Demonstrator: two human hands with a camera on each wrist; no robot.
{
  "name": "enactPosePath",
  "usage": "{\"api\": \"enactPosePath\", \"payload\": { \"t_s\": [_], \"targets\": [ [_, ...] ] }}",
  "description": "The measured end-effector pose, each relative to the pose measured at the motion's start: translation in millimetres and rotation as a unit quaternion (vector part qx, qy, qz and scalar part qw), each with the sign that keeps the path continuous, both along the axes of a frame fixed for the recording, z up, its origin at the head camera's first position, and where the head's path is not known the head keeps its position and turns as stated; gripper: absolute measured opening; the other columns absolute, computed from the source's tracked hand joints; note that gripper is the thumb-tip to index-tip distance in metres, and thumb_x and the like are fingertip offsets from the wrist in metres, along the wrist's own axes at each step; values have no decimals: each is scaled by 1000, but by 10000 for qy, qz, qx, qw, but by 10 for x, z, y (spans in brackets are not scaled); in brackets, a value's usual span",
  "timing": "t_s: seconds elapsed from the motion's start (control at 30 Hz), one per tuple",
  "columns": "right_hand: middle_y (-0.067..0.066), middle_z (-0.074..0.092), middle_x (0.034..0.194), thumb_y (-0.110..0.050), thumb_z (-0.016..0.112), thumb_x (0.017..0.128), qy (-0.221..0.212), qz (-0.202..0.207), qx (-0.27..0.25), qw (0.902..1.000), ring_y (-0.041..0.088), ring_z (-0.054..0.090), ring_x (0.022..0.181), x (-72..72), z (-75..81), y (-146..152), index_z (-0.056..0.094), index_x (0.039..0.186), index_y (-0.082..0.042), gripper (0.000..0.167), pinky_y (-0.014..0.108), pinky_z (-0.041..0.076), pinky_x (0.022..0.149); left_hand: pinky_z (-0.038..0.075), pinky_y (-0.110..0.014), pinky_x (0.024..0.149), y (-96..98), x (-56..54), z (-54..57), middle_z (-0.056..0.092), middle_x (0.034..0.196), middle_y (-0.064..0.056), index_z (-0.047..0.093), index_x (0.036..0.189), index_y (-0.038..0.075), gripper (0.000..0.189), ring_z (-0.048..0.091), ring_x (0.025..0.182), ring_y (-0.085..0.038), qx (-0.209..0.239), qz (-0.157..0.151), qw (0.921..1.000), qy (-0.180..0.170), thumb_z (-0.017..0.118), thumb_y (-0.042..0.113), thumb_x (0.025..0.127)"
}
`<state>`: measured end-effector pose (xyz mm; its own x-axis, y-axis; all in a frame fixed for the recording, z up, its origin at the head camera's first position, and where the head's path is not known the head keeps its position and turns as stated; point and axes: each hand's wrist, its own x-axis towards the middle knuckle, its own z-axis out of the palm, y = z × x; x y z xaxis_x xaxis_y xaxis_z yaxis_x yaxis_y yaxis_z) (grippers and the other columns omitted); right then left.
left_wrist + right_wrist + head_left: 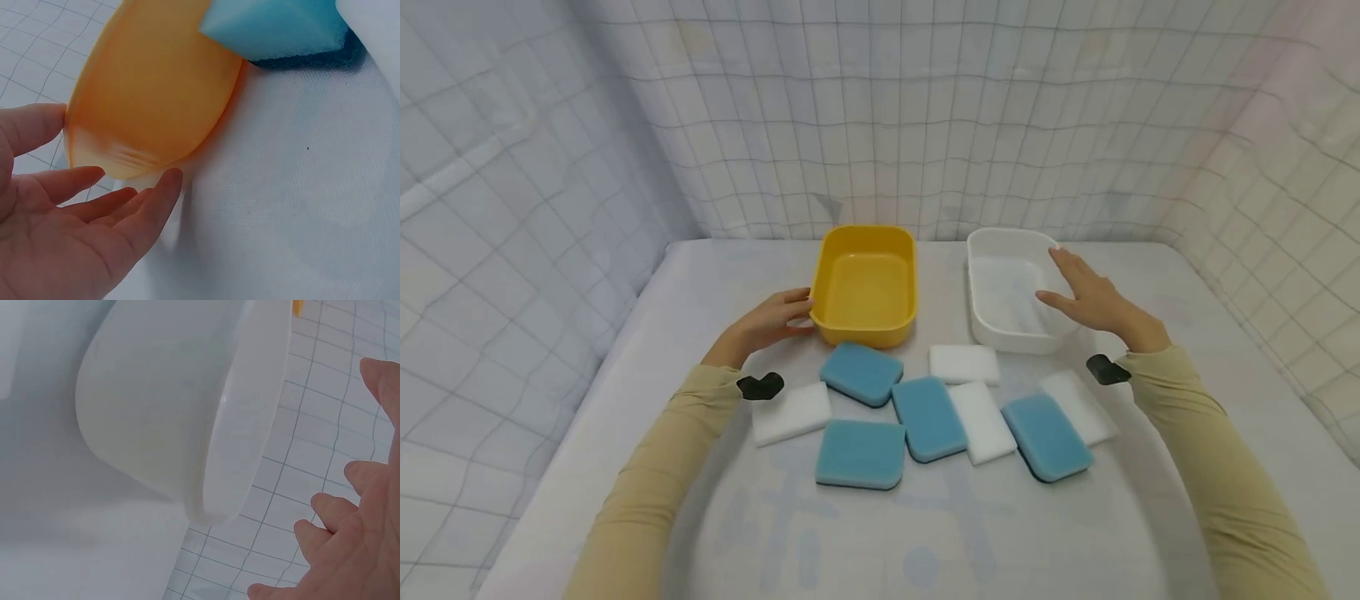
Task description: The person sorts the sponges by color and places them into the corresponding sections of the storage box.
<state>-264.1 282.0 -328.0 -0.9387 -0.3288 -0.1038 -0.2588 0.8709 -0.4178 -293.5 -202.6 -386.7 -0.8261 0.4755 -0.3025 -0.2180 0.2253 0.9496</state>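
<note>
My left hand (772,318) is at the left wall of a yellow plastic tub (865,336). In the left wrist view the thumb touches the rim of this tub (150,94), and the other fingers reach loosely along its side. My right hand (1093,300) is over the right edge of a white plastic tub (1022,342), fingers spread. The right wrist view shows that hand (356,544) apart from the white tub (150,406), holding nothing. Both tubs show bare floors.
Several blue sponges with dark undersides, one a blue sponge (859,454), lie in front of the tubs. Among them are several white rectangular pads, such as a white pad (964,365). A white grid-patterned curtain (880,125) surrounds the white table (925,542).
</note>
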Motion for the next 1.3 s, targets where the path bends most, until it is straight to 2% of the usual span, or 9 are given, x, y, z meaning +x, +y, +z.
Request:
{"api": "enactPosePath", "payload": {
  "t_s": [0.17, 0.3, 0.43, 0.53, 0.73, 0.93, 1.03, 1.13, 1.3],
  "targets": [
    [20, -5, 158, -45, 44, 96, 81, 97, -78, 9999, 41, -4, 145, 94, -13, -12, -6, 152, -12, 82, 74, 2, 108, 24, -50, 117, -34, 13, -43, 16, 157, -18, 9, 151, 2, 57, 21, 143, -34, 155, -80, 9998, 53, 35, 22, 103],
    [20, -3, 158, -40, 49, 96, 312, 242, -184, 9991, 43, 0, 145, 184, -53, 4, -1, 152, -10, 81, 71, 6, 110, 26, -49, 117, -38, 29, -52, 19, 155, -19, 9, 151, 2, 57, 28, 139, -32, 283, -51, 9995, -91, 34, 21, 103],
    [20, 2, 158, -35, 54, 94, 580, 381, -228, 9973, 44, 6, 144, 289, -98, 23, 5, 152, -9, 80, 67, 13, 112, 30, -47, 115, -43, 32, -62, 23, 154, -18, 10, 151, 4, 57, 43, 125, -20, 327, 54, 9991, -245, 35, 23, 103],
    [21, 6, 157, -33, 56, 93, 776, 523, -276, 9952, 45, 10, 143, 388, -109, 30, 9, 151, -7, 79, 67, 16, 111, 32, -45, 114, -46, 31, -77, 27, 151, -14, 13, 151, 6, 57, 49, 113, -9, 324, 162, 9987, -366, 37, 25, 102],
    [23, 15, 156, -28, 58, 93, 1193, 930, -293, 9881, 46, 18, 141, 604, -108, 21, 15, 151, -7, 75, 67, 22, 108, 32, -46, 114, -18, 35, -92, 36, 143, -6, 13, 151, 7, 60, 53, 108, -4, 402, 138, 9983, -406, 39, 28, 101],
    [21, 21, 154, -22, 61, 91, 1517, 1236, -272, 9803, 44, 26, 138, 791, -146, 11, 18, 151, -11, 74, 64, 29, 105, 30, -46, 115, 3, 41, -83, 26, 151, -15, 12, 151, 7, 57, 55, 104, -3, 524, 108, 9973, -511, 35, 26, 103],
    [18, 24, 154, -22, 63, 90, 1659, 1337, -208, 9768, 42, 28, 137, 864, -176, 16, 19, 151, -12, 76, 61, 32, 104, 30, -46, 115, 3, 38, -83, 21, 154, -18, 10, 151, 6, 58, 53, 105, -3, 537, 48, 9973, -495, 34, 26, 103],
    [16, 26, 153, -23, 65, 88, 1729, 1347, -102, 9756, 38, 30, 137, 942, -202, 14, 20, 150, -13, 77, 57, 33, 106, 30, -45, 115, 6, 33, -77, 20, 155, -17, 9, 151, 6, 59, 49, 115, -9, 536, 7, 9974, -473, 35, 27, 103],
    [10, 31, 152, -29, 64, 89, 1686, 1410, 142, 9754, 31, 34, 136, 1078, -258, 11, 22, 150, -16, 76, 39, 32, 113, 30, -45, 115, 9, 24, -52, 19, 156, -17, 8, 152, 8, 63, 36, 133, -23, 453, -45, 9981, -414, 36, 33, 101]
  ]
}}
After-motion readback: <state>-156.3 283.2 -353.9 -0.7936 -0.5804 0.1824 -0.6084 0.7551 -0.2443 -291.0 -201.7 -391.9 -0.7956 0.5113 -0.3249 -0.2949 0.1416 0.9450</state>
